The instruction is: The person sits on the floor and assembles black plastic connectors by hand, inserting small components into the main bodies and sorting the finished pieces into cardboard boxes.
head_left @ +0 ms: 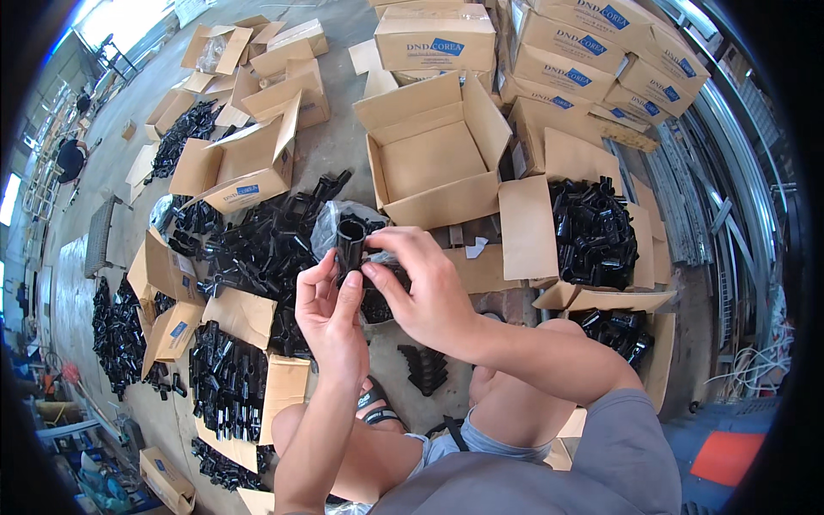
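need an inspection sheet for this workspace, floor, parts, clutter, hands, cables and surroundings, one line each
Surface: grey floor, partly covered by loose parts and cartons.
Job's things: one black tubular part held up, open end upward; piles of black parts on the floor and in cartons.
Clutter: open carton ahead, clear plastic bag behind the held part.
Hands: left hand and right hand both grip the held part.
Cables: white cord-like tangle at far right.
Surroundings: stacked cartons ahead right, metal lengths beside them.
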Demonstrator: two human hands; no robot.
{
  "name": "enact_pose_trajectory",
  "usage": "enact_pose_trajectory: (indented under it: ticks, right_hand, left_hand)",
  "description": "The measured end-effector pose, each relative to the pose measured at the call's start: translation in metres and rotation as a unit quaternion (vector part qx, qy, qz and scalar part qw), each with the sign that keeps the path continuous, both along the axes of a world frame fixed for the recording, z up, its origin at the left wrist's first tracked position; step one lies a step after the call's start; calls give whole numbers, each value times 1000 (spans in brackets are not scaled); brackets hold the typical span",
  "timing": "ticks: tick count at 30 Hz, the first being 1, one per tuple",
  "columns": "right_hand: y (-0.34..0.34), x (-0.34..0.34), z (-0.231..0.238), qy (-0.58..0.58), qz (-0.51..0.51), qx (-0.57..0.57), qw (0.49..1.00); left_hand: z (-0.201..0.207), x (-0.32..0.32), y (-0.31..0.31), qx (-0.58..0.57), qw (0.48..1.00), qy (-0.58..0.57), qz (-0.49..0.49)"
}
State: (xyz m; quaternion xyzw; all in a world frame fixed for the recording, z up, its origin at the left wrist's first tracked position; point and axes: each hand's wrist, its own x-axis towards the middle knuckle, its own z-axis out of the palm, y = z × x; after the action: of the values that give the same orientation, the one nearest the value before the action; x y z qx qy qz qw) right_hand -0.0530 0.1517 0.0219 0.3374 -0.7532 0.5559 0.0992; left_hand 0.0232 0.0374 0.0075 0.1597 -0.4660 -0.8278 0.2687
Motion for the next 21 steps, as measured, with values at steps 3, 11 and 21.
enact_pose_trajectory:
  ticks: [3,11,21]
  right_hand:
    - [-2,-3,-7,-13,0,-30,999]
    - [-2,-7,-2,-18,36,-38,998]
    - [7,-19,-6,-188,160,0,969]
  left_hand:
    - [-3,-5,2,2,1000,1,-4]
    - [-3,-2,-2,11,1000,-7,-10]
    - [9,-3,-18,72,996,-42,-28]
